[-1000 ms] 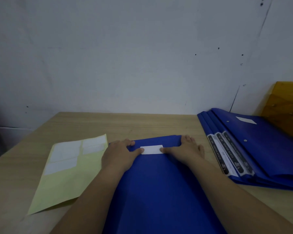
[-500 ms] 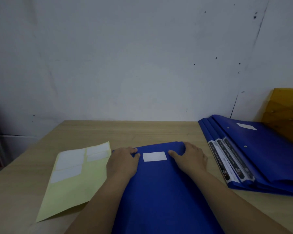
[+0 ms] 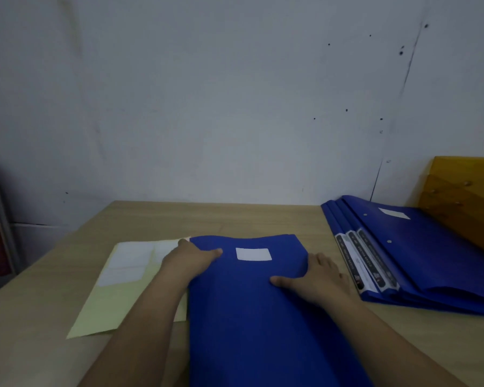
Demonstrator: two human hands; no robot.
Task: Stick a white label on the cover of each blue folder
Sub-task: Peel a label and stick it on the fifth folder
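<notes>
Lying at the table's near edge, the blue folder carries a white label near its far end. Left hand grips its left far corner, thumb on the cover; right hand clasps its right edge likewise. Label sheet lies left, stacked folders at the right edge

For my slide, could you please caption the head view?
Both hands grip a freshly labelled blue folder beside the label sheet and finished stack.
</notes>
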